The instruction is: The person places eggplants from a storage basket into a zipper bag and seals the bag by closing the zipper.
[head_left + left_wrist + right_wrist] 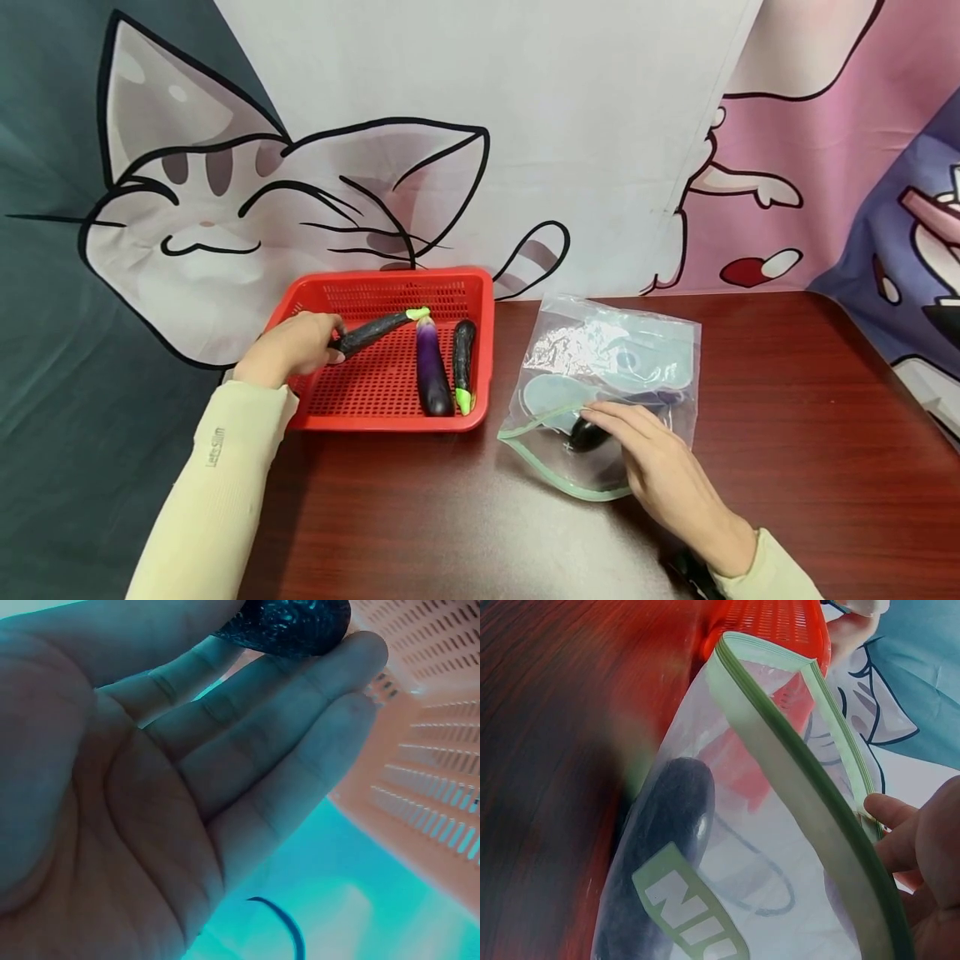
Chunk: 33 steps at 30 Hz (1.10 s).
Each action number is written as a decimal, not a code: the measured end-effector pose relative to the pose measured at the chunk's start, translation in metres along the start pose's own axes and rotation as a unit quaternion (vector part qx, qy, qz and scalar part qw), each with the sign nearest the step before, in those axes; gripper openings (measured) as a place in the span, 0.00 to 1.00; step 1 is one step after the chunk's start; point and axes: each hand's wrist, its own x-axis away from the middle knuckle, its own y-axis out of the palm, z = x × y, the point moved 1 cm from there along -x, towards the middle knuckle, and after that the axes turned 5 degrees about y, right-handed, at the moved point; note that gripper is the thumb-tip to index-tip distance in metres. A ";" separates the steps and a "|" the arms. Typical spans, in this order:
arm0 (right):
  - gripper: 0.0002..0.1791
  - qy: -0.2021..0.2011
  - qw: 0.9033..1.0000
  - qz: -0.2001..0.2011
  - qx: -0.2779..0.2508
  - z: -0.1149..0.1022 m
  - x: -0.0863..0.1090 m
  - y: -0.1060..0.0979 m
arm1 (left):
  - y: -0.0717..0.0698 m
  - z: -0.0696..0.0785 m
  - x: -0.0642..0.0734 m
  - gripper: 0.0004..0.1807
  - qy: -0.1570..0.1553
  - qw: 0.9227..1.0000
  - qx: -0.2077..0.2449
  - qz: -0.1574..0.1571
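My left hand (303, 342) pinches a slender dark eggplant (371, 333) by its dark end, over the left part of the red basket (472, 423); its green cap points right. In the left wrist view, thumb and fingers close on the rounded dark end. Inside the basket lie a purple eggplant (432, 367) and a thin dark eggplant (463, 354) with its green cap toward me. On the right, my right hand (663, 458) holds the green-edged rim of a clear zip bag (780, 750), whose mouth gapes. A dark eggplant (671, 817) lies inside the bag.
The basket and bag stand side by side on a dark reddish wooden table (420, 517). Behind the table hangs a cloth backdrop (585, 125) with a cartoon cat. The table's right edge shows beyond the bag.
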 end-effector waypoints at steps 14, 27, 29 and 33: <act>0.26 0.002 1.000 -0.001 0.000 0.000 -0.001 -0.001 | -0.002 0.038 0.027 0.21 0.022 0.998 0.029 0.060; 0.26 0.007 1.000 -0.012 0.006 0.003 -0.006 -0.007 | 0.008 0.061 0.044 0.23 0.028 0.993 0.042 0.108; 0.26 0.008 1.000 -0.014 0.007 0.003 -0.006 -0.008 | 0.011 0.063 0.046 0.23 0.033 0.992 0.039 0.116; 0.26 0.010 1.000 -0.019 0.009 0.004 -0.007 -0.009 | 0.015 0.070 0.050 0.23 0.046 0.989 0.040 0.137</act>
